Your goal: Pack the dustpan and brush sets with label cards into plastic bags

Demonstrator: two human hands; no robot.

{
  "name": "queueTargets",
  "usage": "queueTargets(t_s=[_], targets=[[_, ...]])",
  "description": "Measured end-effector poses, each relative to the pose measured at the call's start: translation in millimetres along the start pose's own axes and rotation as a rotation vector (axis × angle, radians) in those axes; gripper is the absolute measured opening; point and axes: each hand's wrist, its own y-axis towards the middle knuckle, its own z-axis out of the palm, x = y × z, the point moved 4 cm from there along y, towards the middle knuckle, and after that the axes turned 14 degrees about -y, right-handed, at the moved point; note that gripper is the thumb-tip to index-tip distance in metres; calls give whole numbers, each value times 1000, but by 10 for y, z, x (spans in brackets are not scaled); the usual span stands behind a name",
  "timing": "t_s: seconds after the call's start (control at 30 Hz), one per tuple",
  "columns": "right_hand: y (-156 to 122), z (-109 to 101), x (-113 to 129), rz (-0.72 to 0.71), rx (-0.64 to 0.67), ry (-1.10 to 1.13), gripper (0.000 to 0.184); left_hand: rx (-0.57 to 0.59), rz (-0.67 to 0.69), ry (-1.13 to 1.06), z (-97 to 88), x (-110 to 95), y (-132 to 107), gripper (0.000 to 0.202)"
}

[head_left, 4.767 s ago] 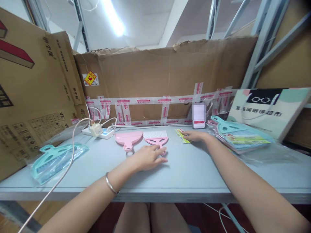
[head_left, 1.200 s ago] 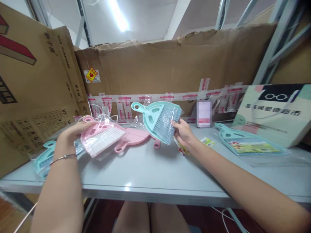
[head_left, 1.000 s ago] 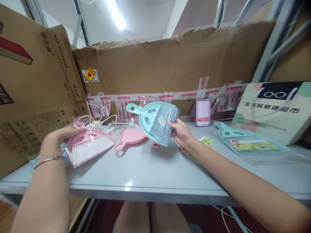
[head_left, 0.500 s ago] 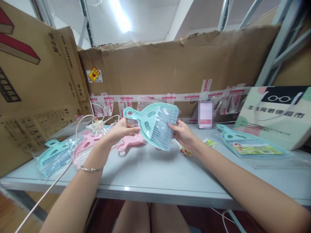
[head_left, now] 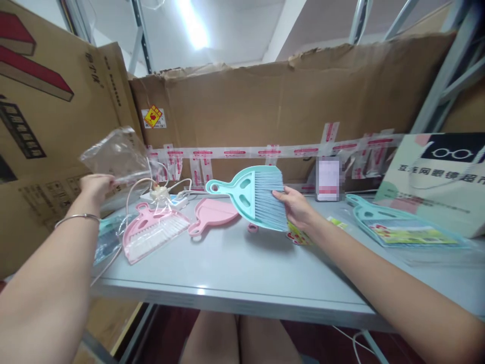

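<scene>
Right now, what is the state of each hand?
Left hand: closed, holding a clear plastic bag.
Right hand: closed, holding a turquoise brush by its bristles.

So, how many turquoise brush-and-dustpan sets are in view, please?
3: held set in the right hand, carded set at far right, partly covered set at left; more may be hidden.

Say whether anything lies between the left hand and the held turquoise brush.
Yes: on the table, the pink brush and, behind it, the power strip lie between the left hand, holding a plastic bag, and the turquoise brush. That brush is held higher, in the right hand, so both might be passed over.
</scene>
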Motion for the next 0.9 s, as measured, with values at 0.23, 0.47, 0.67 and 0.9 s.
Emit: queueTargets(t_s=[0.23, 0.47, 0.67, 0.9], targets=[[-27, 81, -81, 57, 35, 47, 13, -181, 580, 240, 506, -453, -749, 44], [-56, 166, -79, 59, 158, 50, 16, 989, 191, -523, 1887, -486, -1812, 44], [-275, 80, 367, -596, -314, -506, 30, 1005, 271, -724, 1892, -637, -1966, 39], [-469, 404, 565, -1022, 93, -998, 10, 1115, 530, -623, 1798, -824, -2193, 35]])
